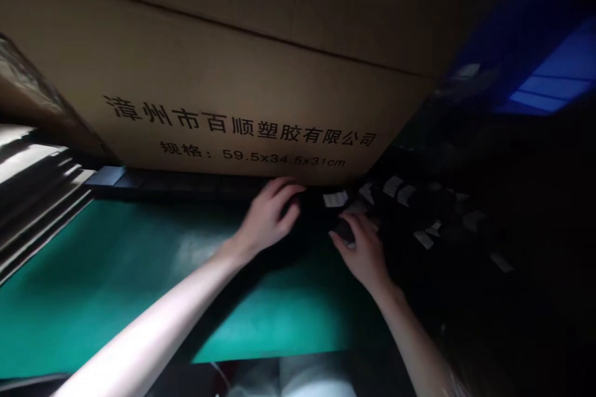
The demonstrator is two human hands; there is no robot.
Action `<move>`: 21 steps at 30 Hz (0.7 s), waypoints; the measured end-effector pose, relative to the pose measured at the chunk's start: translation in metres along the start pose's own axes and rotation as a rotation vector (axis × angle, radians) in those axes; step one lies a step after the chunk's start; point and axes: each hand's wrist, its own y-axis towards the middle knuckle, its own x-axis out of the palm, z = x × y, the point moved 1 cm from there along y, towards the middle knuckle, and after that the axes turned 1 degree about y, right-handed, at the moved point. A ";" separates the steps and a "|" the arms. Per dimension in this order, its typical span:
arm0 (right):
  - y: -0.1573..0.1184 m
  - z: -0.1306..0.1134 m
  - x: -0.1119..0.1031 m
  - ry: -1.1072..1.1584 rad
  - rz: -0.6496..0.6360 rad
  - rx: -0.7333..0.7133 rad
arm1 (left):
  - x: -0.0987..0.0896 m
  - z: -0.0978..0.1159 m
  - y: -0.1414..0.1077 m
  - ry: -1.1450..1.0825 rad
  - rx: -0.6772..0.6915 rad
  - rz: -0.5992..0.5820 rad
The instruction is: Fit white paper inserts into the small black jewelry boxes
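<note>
A row of dark flat blocks (186,185) runs along the foot of a big cardboard box, on the back edge of the green mat (139,260). My left hand (274,211) is at the right end of this row, its fingers curled around something dark that I cannot make out. To the right, my right hand (361,245) has thumb and forefinger around a small dark block (344,231). A dark piece with a white label (336,199) lies between and beyond the hands.
The cardboard box (242,93) with printed black characters stands across the back. Several dark pieces with pale labels (423,239) lie scattered at the right in deep shadow. Stacked sheets (37,180) are at the left; something blue (549,74) is at upper right.
</note>
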 end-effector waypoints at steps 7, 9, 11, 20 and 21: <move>-0.004 -0.026 0.001 0.149 -0.108 -0.033 | 0.076 -0.009 0.050 -0.023 0.060 -0.419; -0.001 -0.017 -0.004 0.192 -0.110 -0.021 | 0.075 -0.014 0.051 -0.008 0.060 -0.451; 0.002 -0.005 -0.008 0.198 -0.093 -0.013 | 0.066 -0.014 0.046 0.010 0.046 -0.466; 0.017 0.010 -0.015 0.016 -0.027 -0.103 | 0.000 0.001 0.002 0.164 -0.052 -0.623; 0.016 0.003 -0.015 0.007 -0.040 -0.133 | -0.006 0.001 0.001 0.166 -0.038 -0.624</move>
